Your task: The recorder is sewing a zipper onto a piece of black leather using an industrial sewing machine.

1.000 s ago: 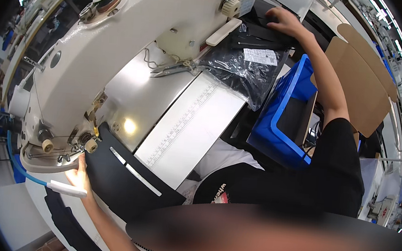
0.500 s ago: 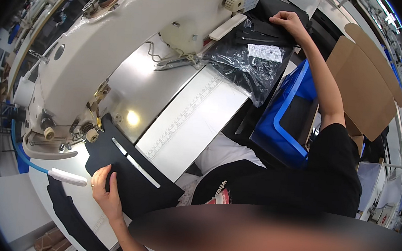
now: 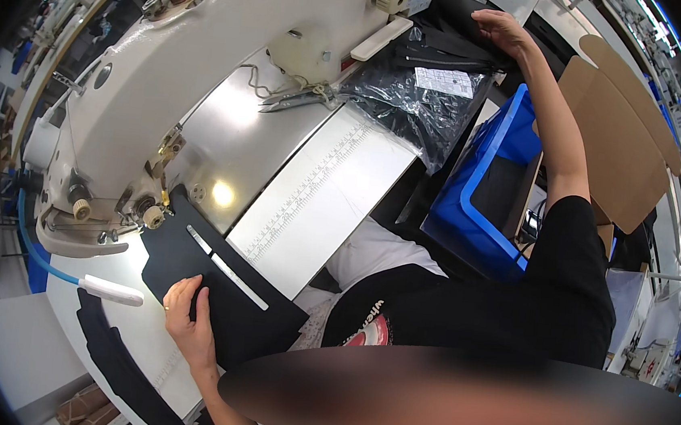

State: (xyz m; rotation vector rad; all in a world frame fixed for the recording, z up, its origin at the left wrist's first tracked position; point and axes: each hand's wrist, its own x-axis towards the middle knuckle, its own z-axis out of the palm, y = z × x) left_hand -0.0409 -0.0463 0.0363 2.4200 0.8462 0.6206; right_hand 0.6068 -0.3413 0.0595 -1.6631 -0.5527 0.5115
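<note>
My left hand (image 3: 192,321) rests at the near left edge of a black fabric piece (image 3: 221,323), thumb and fingers apart. The piece lies flat on the sewing bed, its far end by the needle area of a sewing machine (image 3: 139,57). A narrow pale strip (image 3: 239,282) runs along it, crossed by a dark bit. At the far right, my right hand (image 3: 503,34) is on a black fabric stack (image 3: 445,39), its fingertips at the edge of a curled-up layer. Its thumb is hardly visible. Beneath lies a clear plastic bag (image 3: 414,110) with a white label (image 3: 443,81).
Thread snips (image 3: 293,101) lie on the metal bed beside a ruled white board (image 3: 322,195). Right of it stand a blue bin (image 3: 478,216) and an open cardboard box (image 3: 619,132). A white-tipped blue hose (image 3: 111,290) and another black fabric strip (image 3: 121,363) are at left.
My right hand has shifted up and right, and the fabric by its fingertips now curls up. My left hand has moved slightly right on the fabric piece.
</note>
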